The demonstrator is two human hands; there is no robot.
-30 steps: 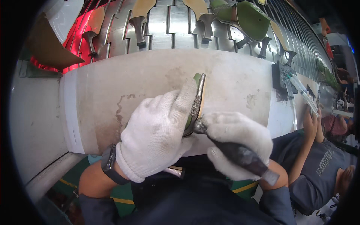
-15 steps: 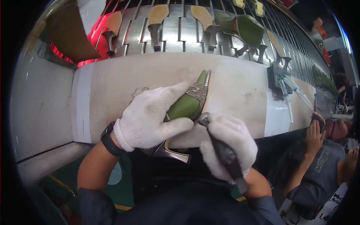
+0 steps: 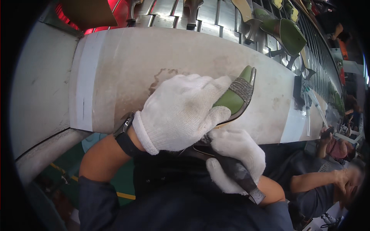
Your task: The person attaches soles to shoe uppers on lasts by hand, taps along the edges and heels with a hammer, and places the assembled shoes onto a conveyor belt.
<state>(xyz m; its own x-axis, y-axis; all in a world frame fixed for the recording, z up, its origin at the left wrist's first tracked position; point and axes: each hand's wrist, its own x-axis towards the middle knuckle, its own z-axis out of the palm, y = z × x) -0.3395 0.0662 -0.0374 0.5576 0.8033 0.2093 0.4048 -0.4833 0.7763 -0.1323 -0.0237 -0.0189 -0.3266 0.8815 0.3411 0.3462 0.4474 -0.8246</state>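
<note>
A green high-heeled shoe with a glittering silver-grey band across its toe is over the worktable, toe pointing away and to the right. My left hand, in a white knit glove, is closed round the shoe's upper and hides much of it. My right hand, also gloved, grips a dark, thick-bodied tool with a flat, flared metal end towards my body. The tool's other end lies close to the shoe's lower edge, behind my left thumb. Whether it touches the shoe is hidden.
Beyond the pale worktable runs a slatted metal conveyor carrying heeled soles and another green shoe. Syringes stand in a dark holder at the table's right. A person sits to the right.
My view has shifted, and both hands and the shoe appear farther right against the table. The tool's near end has moved slightly down and right. Both hands keep their grip.
</note>
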